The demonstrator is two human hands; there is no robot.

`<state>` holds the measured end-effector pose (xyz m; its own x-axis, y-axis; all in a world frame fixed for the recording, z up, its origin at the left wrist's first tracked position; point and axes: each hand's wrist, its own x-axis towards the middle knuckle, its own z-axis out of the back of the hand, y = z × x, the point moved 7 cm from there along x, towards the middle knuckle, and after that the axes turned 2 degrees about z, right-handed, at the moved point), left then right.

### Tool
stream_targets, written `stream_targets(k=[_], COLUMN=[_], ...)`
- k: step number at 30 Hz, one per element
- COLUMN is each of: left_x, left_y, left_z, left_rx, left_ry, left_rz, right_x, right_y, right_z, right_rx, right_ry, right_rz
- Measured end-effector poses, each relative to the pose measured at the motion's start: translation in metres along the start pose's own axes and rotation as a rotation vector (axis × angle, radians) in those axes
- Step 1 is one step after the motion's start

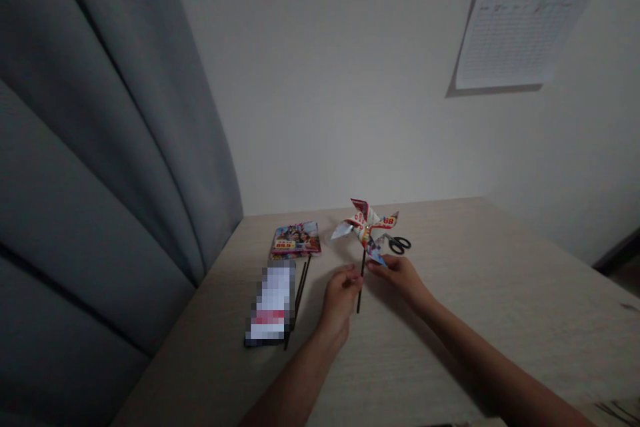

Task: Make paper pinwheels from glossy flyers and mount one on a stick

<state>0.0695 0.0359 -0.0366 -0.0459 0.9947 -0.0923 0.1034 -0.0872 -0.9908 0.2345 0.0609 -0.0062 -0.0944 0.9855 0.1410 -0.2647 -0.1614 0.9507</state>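
A paper pinwheel [368, 229] with printed, colourful blades stands upright over the table on a thin dark stick [359, 297]. My left hand [341, 295] is closed around the stick, below the blades. At the lower right blade, my right hand [400, 277] has its thumb and fingers pinched together at the blade's tip. Just behind the pinwheel lies a pair of scissors [400, 245] with black handles, its blades partly hidden by the paper.
On the pale wooden table [460, 280], a stack of printed leaflets [296, 240] lies left of the pinwheel. Nearer me are a phone [273, 300] with a blurred screen and several dark sticks [300, 297]. A grey curtain [125, 113] hangs left; a printed sheet [515, 40] is on the wall.
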Motion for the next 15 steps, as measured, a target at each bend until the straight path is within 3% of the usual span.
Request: stream_targets(k=[5,15], left_x=[-0.001,-0.002], left_y=[-0.013,-0.023], left_z=[0.000,-0.005], left_rx=[0.209,0.390], left_ry=[0.028,0.036], left_rz=[-0.097,-0.221], right_x=[0.001,-0.001], right_y=[0.002,0.008], right_z=[0.000,0.002], right_rx=[-0.019,-0.036], right_ry=[-0.037,-0.051], right_rz=[0.001,0.000])
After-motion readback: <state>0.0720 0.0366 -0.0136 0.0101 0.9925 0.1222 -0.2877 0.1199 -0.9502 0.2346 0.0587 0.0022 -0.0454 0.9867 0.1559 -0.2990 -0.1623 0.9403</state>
